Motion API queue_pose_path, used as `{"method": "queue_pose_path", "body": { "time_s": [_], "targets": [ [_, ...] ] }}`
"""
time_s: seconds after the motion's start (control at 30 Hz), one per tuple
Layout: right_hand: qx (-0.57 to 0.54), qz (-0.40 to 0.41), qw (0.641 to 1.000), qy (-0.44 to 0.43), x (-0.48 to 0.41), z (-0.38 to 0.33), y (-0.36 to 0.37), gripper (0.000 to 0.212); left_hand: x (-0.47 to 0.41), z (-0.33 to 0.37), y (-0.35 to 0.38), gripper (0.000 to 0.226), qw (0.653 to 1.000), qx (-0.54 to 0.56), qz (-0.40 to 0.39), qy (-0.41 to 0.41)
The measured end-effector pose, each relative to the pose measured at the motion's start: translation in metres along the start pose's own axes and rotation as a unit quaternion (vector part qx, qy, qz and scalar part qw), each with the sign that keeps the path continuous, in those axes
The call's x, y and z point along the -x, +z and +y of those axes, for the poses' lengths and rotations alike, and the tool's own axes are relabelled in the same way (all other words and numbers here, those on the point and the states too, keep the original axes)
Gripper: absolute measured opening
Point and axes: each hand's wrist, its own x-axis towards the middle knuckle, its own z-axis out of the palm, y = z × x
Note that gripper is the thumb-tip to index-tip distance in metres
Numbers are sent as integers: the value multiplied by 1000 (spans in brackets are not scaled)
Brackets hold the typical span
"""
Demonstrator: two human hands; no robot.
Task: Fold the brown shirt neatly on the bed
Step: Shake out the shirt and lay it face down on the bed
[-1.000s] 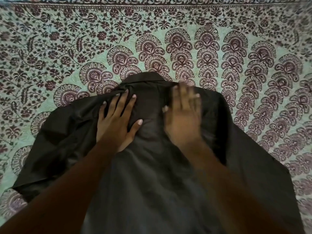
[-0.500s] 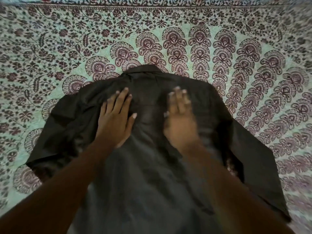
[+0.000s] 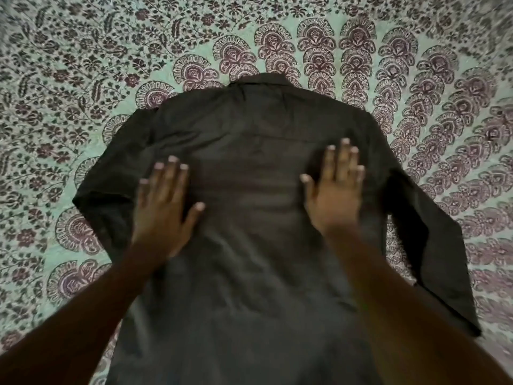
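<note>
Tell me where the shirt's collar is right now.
In the head view the collar lies top centre, at the far end of the brown shirt on the patterned bedspread, beyond the left hand and right hand.

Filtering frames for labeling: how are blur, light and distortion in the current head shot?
Head view: left hand and right hand slightly motion-blurred; bedspread pattern smears toward the right edge and corners; dim, even light, no glare; brown shirt dark, low in contrast, creases faint; wide-angle bowing at the edges.
</note>
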Motion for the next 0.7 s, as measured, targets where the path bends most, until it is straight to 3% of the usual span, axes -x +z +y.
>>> {"method": "queue_pose_path", "body": {
  "time_s": [0.1, 0.17, 0.2, 0.37, 0.47, 0.53, 0.6, 0.7],
  "targets": [
    [-28, -68, 983, -168, 52, -63, 15, 78, 24, 35, 21, 81, 997, -8, -16, 76],
    [-6, -93, 965, -245, 80, -61, 24, 77, 38, 30, 28, 78, 998, -3, -21, 55],
    [4, -83, 969, -232, 86, -46, 26, 77, 46, 21, 29, 78, 999, 4, -17, 35],
    [28, -16, 999, 29, 98, 51, 17, 80, 99, -14, 32, 77, 996, 9, 13, -83],
    [10, -5, 996, 83, 106, 48, 11, 84, 115, 10, 28, 77, 997, 20, 11, -71],
    [12, -4, 999, 31, 121, 18, 9, 82, 123, 35, 32, 76, 1000, 15, -3, 9],
    [-6, -32, 995, -91, 152, -18, 14, 78, 134, 52, 38, 74, 998, 1, -21, 60],
    [-7, -85, 973, -213, 200, -33, 27, 73, 152, 48, 42, 73, 999, -1, -33, 25]
  ]
}}
